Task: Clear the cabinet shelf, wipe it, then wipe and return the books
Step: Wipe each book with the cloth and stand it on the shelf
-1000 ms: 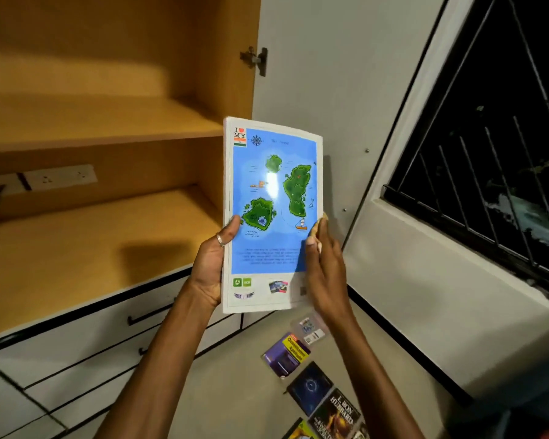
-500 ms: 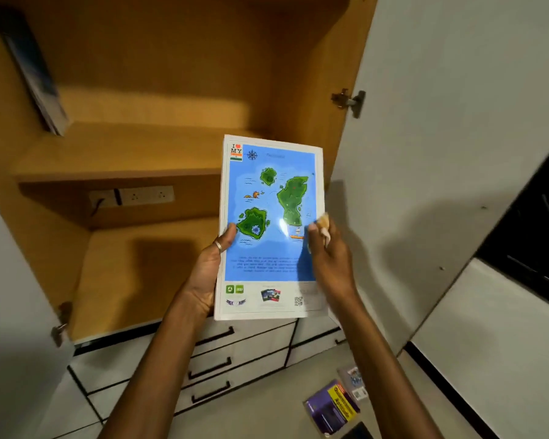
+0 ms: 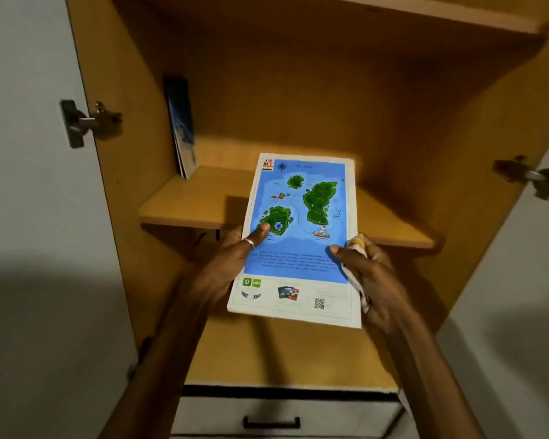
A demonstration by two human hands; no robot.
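The left hand (image 3: 232, 261) grips the left edge of a thin book (image 3: 298, 239), its thumb, which wears a ring, laid across the cover on a green island of the printed map while the other fingers stay hidden behind. The right hand (image 3: 366, 274) holds the book's right edge in the same way, thumb on the blue cover, and a yellow-and-white cloth (image 3: 357, 264) is bunched between that palm and the book's edge. The book is carried in the air, cover up toward the camera and tilted slightly, its top end reaching over the front lip of the middle shelf (image 3: 187, 204) of an open wooden cabinet (image 3: 425, 106); whether it touches the shelf cannot be told. On that shelf another thin book (image 3: 181, 125) with a dark blue cover stands upright, leaning against the cabinet's left inner wall, well apart from the held one. Metal hinges sit on both sides, the left hinge (image 3: 86, 122) on the white door (image 3: 23, 153) and the right hinge (image 3: 533, 177) at the opposite edge. Below the cabinet's lower shelf a white drawer (image 3: 330, 413) with a dark handle (image 3: 271, 423) shows between the forearms.
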